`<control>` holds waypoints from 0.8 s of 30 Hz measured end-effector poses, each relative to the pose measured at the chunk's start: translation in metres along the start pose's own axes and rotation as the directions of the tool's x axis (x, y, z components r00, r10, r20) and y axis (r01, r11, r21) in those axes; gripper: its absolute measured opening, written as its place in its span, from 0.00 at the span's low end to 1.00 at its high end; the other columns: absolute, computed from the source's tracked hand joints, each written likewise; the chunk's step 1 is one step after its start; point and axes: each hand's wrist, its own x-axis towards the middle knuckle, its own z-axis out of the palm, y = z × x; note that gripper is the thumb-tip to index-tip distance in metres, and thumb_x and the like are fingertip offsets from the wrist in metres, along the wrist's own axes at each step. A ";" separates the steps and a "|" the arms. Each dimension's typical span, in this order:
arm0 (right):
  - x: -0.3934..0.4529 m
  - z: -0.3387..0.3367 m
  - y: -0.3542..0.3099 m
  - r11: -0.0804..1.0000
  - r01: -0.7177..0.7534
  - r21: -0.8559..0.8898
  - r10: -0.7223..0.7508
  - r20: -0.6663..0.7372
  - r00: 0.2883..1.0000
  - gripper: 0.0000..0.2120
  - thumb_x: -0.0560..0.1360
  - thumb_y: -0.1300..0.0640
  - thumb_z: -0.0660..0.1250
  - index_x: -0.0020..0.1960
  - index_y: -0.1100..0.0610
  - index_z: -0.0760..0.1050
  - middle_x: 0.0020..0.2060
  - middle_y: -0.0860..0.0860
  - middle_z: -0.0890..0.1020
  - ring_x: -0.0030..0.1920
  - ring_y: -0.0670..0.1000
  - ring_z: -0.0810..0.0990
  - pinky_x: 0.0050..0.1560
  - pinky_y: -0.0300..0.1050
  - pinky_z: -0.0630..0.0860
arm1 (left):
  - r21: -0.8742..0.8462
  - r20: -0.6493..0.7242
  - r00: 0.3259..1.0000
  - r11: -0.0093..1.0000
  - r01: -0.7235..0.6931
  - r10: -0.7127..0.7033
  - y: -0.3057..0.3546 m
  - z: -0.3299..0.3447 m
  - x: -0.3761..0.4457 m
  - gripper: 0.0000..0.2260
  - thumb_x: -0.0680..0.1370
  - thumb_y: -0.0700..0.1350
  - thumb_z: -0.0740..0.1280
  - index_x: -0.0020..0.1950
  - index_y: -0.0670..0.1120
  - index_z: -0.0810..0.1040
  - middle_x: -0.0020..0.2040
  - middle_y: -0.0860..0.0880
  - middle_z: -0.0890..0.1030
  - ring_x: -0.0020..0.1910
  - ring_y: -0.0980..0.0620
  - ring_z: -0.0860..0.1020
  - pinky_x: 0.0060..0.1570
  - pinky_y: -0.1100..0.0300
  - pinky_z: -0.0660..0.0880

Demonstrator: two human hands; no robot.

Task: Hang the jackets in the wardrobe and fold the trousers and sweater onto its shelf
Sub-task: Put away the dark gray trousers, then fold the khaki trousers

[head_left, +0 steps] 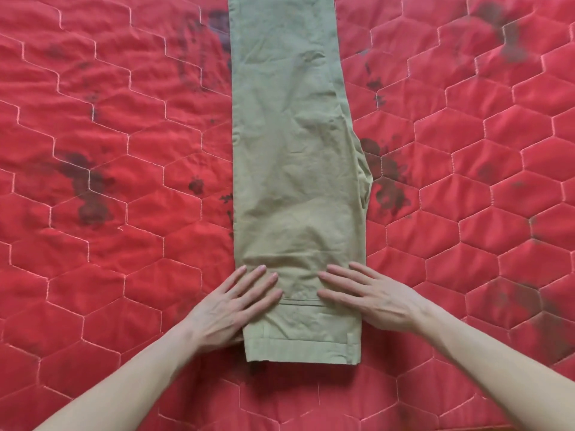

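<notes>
Khaki trousers point(292, 157) lie flat on a red quilt, folded lengthwise with one leg over the other. The waistband is near me and the legs run away past the top edge of the view. My left hand point(230, 306) rests flat on the left side just above the waistband, fingers straight and spread. My right hand point(370, 297) lies flat on the right side at the same height, fingers straight. Both palms press the cloth. No jackets, sweater or wardrobe are in view.
The red quilt point(109, 135) with white hexagon stitching fills the whole view. Dark blotches mark it left and right of the trousers and at the top right. A thin strip of the quilt's near edge shows at the bottom right.
</notes>
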 end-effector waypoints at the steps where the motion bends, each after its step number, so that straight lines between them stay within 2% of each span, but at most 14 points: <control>1: 0.000 0.000 -0.002 0.999 -0.010 0.036 0.009 0.015 1.000 0.36 0.76 0.60 0.61 0.84 0.49 0.59 0.83 0.52 0.58 0.83 0.55 0.57 0.79 0.59 0.65 | -0.044 0.012 1.000 0.999 0.008 -0.007 0.001 0.000 0.001 0.37 0.81 0.59 0.63 0.85 0.47 0.56 0.85 0.42 0.55 0.83 0.36 0.54 0.79 0.37 0.57; 3: -0.002 0.000 -0.007 0.994 -0.042 0.098 0.039 0.029 0.999 0.35 0.77 0.60 0.59 0.84 0.49 0.59 0.84 0.52 0.58 0.83 0.55 0.56 0.79 0.58 0.63 | -0.124 0.019 1.000 0.992 0.018 -0.016 0.005 -0.002 0.000 0.39 0.80 0.65 0.63 0.85 0.47 0.58 0.85 0.42 0.56 0.83 0.36 0.54 0.79 0.37 0.55; 5: -0.004 -0.002 -0.010 0.989 -0.059 0.139 0.058 0.015 0.998 0.33 0.79 0.59 0.56 0.84 0.48 0.59 0.84 0.51 0.57 0.83 0.54 0.55 0.79 0.57 0.64 | -0.181 0.022 0.999 0.983 0.028 -0.025 0.007 -0.008 0.001 0.37 0.81 0.67 0.59 0.84 0.48 0.60 0.85 0.43 0.58 0.83 0.37 0.55 0.79 0.37 0.56; 7: -0.008 -0.003 -0.014 0.977 -0.077 0.198 0.082 -0.016 0.997 0.30 0.83 0.57 0.57 0.84 0.47 0.58 0.84 0.48 0.57 0.84 0.52 0.54 0.81 0.55 0.61 | -0.273 0.007 0.998 0.960 0.065 -0.066 0.010 -0.014 0.002 0.35 0.83 0.67 0.53 0.84 0.48 0.60 0.84 0.46 0.59 0.84 0.40 0.56 0.79 0.39 0.57; 10: -0.014 -0.012 -0.022 0.918 -0.129 0.374 0.158 -0.049 0.986 0.25 0.87 0.54 0.59 0.83 0.49 0.61 0.83 0.45 0.59 0.84 0.48 0.53 0.82 0.49 0.56 | -0.541 -0.027 0.980 0.827 0.150 -0.196 0.015 -0.027 -0.002 0.33 0.85 0.66 0.50 0.84 0.49 0.60 0.83 0.53 0.62 0.84 0.48 0.57 0.80 0.44 0.56; 12: -0.018 -0.021 -0.026 0.854 -0.129 0.504 0.219 -0.123 0.968 0.24 0.84 0.59 0.65 0.80 0.53 0.68 0.80 0.46 0.67 0.82 0.47 0.60 0.80 0.46 0.59 | -0.689 -0.047 0.949 0.698 0.195 -0.312 0.018 -0.037 -0.003 0.29 0.85 0.63 0.54 0.84 0.54 0.60 0.81 0.60 0.66 0.81 0.57 0.62 0.79 0.52 0.61; 14: -0.023 -0.026 -0.035 0.743 -0.166 0.649 0.345 -0.159 0.925 0.22 0.81 0.60 0.70 0.75 0.55 0.75 0.74 0.45 0.75 0.78 0.44 0.68 0.77 0.42 0.65 | -0.799 0.028 0.907 0.535 0.274 -0.421 0.021 -0.045 -0.004 0.27 0.85 0.65 0.56 0.83 0.62 0.59 0.74 0.66 0.74 0.74 0.63 0.71 0.74 0.59 0.69; 15: -0.026 -0.026 -0.040 0.674 -0.191 0.714 0.420 -0.157 0.894 0.21 0.81 0.60 0.71 0.73 0.55 0.77 0.71 0.45 0.78 0.75 0.42 0.71 0.75 0.41 0.68 | -0.822 0.080 0.888 0.474 0.316 -0.453 0.022 -0.048 -0.004 0.27 0.84 0.67 0.54 0.83 0.66 0.57 0.68 0.67 0.78 0.69 0.61 0.77 0.70 0.58 0.73; 16: -0.027 -0.025 -0.045 0.616 -0.218 0.757 0.490 -0.153 0.858 0.20 0.80 0.61 0.70 0.71 0.55 0.78 0.69 0.45 0.80 0.72 0.41 0.74 0.72 0.41 0.70 | -0.818 0.106 0.869 0.454 0.353 -0.483 0.023 -0.050 -0.002 0.26 0.83 0.69 0.51 0.82 0.68 0.56 0.61 0.67 0.82 0.63 0.56 0.82 0.65 0.55 0.77; 18: -0.023 -0.020 -0.051 0.520 -0.282 0.806 0.604 -0.114 0.788 0.14 0.82 0.62 0.67 0.66 0.58 0.80 0.62 0.49 0.84 0.64 0.47 0.81 0.67 0.49 0.76 | -0.810 0.098 0.826 0.437 0.391 -0.556 0.026 -0.048 0.003 0.26 0.82 0.71 0.47 0.81 0.71 0.57 0.49 0.67 0.84 0.51 0.49 0.84 0.54 0.54 0.79; 19: -0.019 -0.018 -0.053 0.460 -0.303 0.835 0.649 -0.084 0.756 0.10 0.83 0.57 0.66 0.62 0.59 0.80 0.57 0.51 0.85 0.58 0.52 0.82 0.61 0.55 0.78 | -0.830 0.097 0.798 0.395 0.395 -0.595 0.027 -0.046 0.005 0.27 0.82 0.72 0.47 0.80 0.69 0.61 0.48 0.67 0.84 0.50 0.51 0.84 0.53 0.55 0.78; 21: -0.008 -0.019 -0.056 0.348 -0.309 0.885 0.723 -0.043 0.689 0.14 0.83 0.43 0.63 0.57 0.53 0.78 0.49 0.46 0.85 0.48 0.51 0.82 0.50 0.54 0.78 | -0.879 0.145 0.711 0.240 0.411 -0.689 0.029 -0.041 0.010 0.34 0.79 0.76 0.48 0.73 0.58 0.76 0.53 0.61 0.86 0.54 0.52 0.84 0.56 0.52 0.78; 22: -0.002 -0.020 -0.058 0.308 -0.303 0.902 0.739 -0.026 0.673 0.13 0.81 0.39 0.64 0.57 0.47 0.76 0.47 0.43 0.85 0.46 0.46 0.82 0.48 0.52 0.78 | -0.890 0.178 0.653 0.162 0.425 -0.736 0.032 -0.039 0.014 0.37 0.77 0.78 0.49 0.66 0.53 0.81 0.53 0.56 0.87 0.54 0.51 0.84 0.57 0.49 0.78; 24: 0.008 -0.019 -0.061 0.254 -0.306 0.917 0.755 0.010 0.655 0.17 0.77 0.37 0.70 0.63 0.41 0.72 0.51 0.41 0.85 0.50 0.45 0.84 0.52 0.51 0.80 | -0.914 0.226 0.552 0.021 0.405 -0.803 0.038 -0.034 0.023 0.34 0.76 0.78 0.52 0.59 0.54 0.82 0.52 0.58 0.86 0.55 0.57 0.83 0.59 0.53 0.77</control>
